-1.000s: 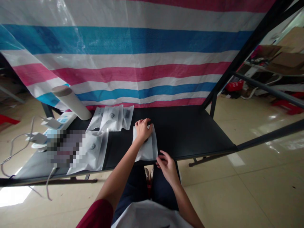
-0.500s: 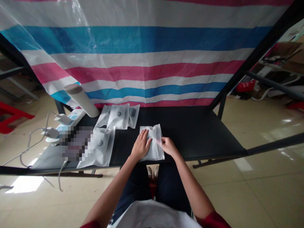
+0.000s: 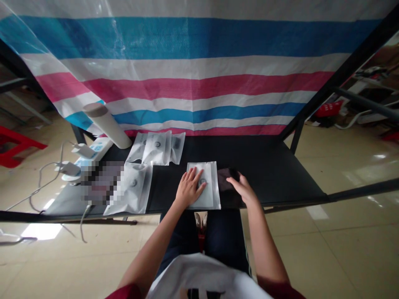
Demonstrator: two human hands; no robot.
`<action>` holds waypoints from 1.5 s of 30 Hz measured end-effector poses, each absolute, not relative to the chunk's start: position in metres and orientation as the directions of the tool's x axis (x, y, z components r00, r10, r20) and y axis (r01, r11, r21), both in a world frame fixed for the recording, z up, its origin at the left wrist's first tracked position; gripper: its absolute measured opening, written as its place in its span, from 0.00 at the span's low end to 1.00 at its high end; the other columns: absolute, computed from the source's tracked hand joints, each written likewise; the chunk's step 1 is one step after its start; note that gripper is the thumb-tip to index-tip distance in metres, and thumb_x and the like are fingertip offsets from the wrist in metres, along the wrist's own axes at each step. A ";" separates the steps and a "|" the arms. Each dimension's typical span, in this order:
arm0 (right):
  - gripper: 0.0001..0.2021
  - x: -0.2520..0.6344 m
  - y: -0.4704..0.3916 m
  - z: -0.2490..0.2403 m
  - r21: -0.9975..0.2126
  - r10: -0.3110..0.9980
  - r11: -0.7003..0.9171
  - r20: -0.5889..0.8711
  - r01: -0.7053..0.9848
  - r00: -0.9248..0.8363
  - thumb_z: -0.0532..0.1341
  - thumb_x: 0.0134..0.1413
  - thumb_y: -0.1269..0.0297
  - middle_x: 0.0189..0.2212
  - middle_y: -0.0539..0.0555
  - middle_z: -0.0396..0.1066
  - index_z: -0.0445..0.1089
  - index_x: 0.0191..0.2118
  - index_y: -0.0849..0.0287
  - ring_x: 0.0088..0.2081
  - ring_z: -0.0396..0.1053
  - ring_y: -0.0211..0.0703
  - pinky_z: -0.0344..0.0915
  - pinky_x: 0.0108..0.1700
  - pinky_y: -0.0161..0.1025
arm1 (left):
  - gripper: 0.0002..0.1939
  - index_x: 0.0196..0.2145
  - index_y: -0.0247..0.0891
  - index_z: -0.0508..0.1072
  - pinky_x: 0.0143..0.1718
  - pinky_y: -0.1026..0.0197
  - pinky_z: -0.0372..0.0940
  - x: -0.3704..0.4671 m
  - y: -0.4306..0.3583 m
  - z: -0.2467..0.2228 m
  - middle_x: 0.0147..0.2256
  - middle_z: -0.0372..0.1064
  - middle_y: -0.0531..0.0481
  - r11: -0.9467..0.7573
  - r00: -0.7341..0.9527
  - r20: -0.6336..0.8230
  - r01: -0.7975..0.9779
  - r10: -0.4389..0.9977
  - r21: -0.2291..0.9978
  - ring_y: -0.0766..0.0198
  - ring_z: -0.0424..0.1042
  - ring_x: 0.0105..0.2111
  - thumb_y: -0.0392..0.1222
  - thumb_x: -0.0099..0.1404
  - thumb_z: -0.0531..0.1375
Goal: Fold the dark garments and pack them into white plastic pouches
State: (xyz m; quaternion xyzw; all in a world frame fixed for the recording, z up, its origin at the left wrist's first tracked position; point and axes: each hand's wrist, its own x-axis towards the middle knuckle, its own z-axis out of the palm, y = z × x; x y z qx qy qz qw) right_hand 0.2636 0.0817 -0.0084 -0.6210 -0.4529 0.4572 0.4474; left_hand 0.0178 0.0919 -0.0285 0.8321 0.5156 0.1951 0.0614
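Observation:
A frosted zip bag (image 3: 209, 194) with a dark round mark lies flat at the front of the black table. My left hand (image 3: 188, 189) rests on it with the fingers spread. Just right of the bag's zip edge is a dark, thin, see-through piece, apparently folded fabric (image 3: 225, 182). My right hand (image 3: 242, 187) pinches its right side between thumb and fingers. I cannot make out what exactly the dark piece is. Several more filled frosted bags lie to the left, one near bag (image 3: 132, 193) and an overlapping group (image 3: 157, 147) behind it.
A pale cylinder with a grey-brown top (image 3: 109, 126) stands at the back left. Beside it lies a white power strip (image 3: 99, 151) with plugs and cables. A blurred-out flat object (image 3: 101, 182) sits at the left. A striped sheet (image 3: 193, 89) hangs behind the table (image 3: 274, 170).
My right hand has moved right from the bag's edge, and the dark piece now shows outside the bag. The bag lies flatter. My left hand stays on it.

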 end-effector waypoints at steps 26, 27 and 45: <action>0.23 0.259 0.074 -0.011 -0.957 0.958 -0.278 -0.283 -0.087 0.050 0.75 0.32 0.55 0.38 0.56 0.79 0.78 0.38 0.61 0.38 0.76 0.48 0.70 0.39 0.40 | 0.09 0.39 0.39 0.64 0.47 0.56 0.70 -0.052 0.085 -0.027 0.51 0.62 0.42 -0.243 0.099 0.223 0.427 0.970 0.871 0.58 0.70 0.48 0.40 0.60 0.57; 0.24 0.260 0.074 -0.012 -0.959 0.961 -0.269 -0.273 -0.094 0.042 0.75 0.31 0.57 0.38 0.56 0.79 0.78 0.39 0.61 0.39 0.76 0.48 0.71 0.41 0.41 | 0.08 0.38 0.39 0.66 0.46 0.56 0.70 -0.054 0.086 -0.025 0.50 0.62 0.42 -0.257 0.120 0.228 0.462 0.966 0.849 0.58 0.70 0.48 0.39 0.59 0.56; 0.25 0.277 0.084 -0.032 -0.919 0.988 -0.151 -0.124 0.364 0.096 0.68 0.41 0.57 0.34 0.56 0.77 0.75 0.47 0.62 0.21 0.66 0.36 0.63 0.24 0.35 | 0.26 0.57 0.38 0.69 0.53 0.46 0.63 -0.047 0.098 -0.024 0.48 0.64 0.42 -0.352 0.285 0.211 0.823 0.935 0.446 0.50 0.63 0.48 0.49 0.64 0.58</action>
